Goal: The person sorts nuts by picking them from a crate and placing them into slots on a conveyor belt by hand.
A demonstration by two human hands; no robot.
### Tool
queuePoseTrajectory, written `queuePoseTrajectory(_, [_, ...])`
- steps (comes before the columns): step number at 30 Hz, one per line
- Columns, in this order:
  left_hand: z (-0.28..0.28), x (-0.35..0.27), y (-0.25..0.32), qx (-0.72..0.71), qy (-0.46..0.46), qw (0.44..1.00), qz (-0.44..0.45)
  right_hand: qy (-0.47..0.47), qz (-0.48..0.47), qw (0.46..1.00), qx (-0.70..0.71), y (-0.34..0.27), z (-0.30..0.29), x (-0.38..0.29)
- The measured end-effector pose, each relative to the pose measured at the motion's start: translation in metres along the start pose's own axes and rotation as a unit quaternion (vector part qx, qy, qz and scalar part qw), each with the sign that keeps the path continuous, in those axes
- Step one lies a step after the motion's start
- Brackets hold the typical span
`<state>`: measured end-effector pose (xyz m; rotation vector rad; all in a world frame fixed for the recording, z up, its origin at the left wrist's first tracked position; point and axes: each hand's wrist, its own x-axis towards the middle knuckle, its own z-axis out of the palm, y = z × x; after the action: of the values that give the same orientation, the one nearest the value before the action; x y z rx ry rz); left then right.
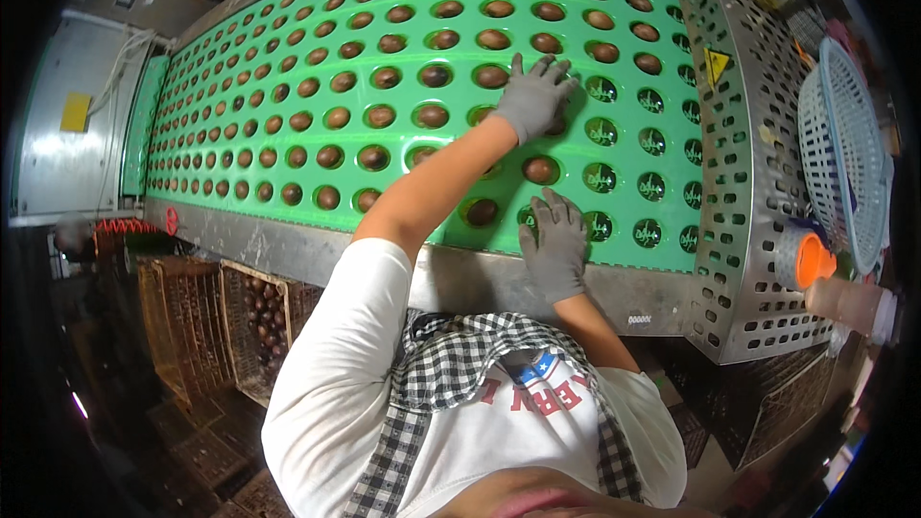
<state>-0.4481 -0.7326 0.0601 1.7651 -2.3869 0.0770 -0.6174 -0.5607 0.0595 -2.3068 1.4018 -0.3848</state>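
Both hands wear grey gloves, palms down. My left hand (536, 99) reaches far over the green sheet (446, 140), its fingers spread beside a brown oval item (492, 76), perhaps a fruit or an egg; another lies partly under its palm. My right hand (555, 246) rests near the sheet's front edge, fingers apart, partly covering a cup with a dark patterned bottom. Another brown item (541, 170) sits in a cup between the two hands. Nothing shows gripped in either hand, though the palms are hidden. Rows of filled cups stretch to the left; dark-bottomed cups (601, 132) stand to the right.
A perforated metal guard (734, 180) with a yellow warning sign (715, 67) stands at the right, with a light-blue plastic basket (842, 158) beyond. The metal rim (460, 280) runs before my body. Lower left are plastic crates (183, 324), one with dark round items.
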Motion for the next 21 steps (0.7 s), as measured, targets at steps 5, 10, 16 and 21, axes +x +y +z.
queuePoseTrajectory(5, [-0.039, -0.122, -0.022, -0.230, 0.163, 0.959, -0.018, 0.047, -0.058, 0.990, -0.119, 0.002, 0.017, 0.037])
queuePoseTrajectory(10, [-0.076, -0.319, -0.078, -0.203, 0.332, 0.871, -0.300, -0.028, 0.031, 0.976, -0.212, -0.020, 0.013, 0.064])
queuePoseTrajectory(16, [-0.104, -0.592, -0.134, -0.006, 0.122, 0.739, -0.662, 0.001, -0.201, 0.975, -0.093, -0.131, 0.057, 0.076])
queuePoseTrajectory(21, [-0.090, -0.738, -0.117, -0.131, -0.141, 0.691, -0.696, -0.004, -0.258, 0.961, -0.098, -0.207, 0.118, 0.076])
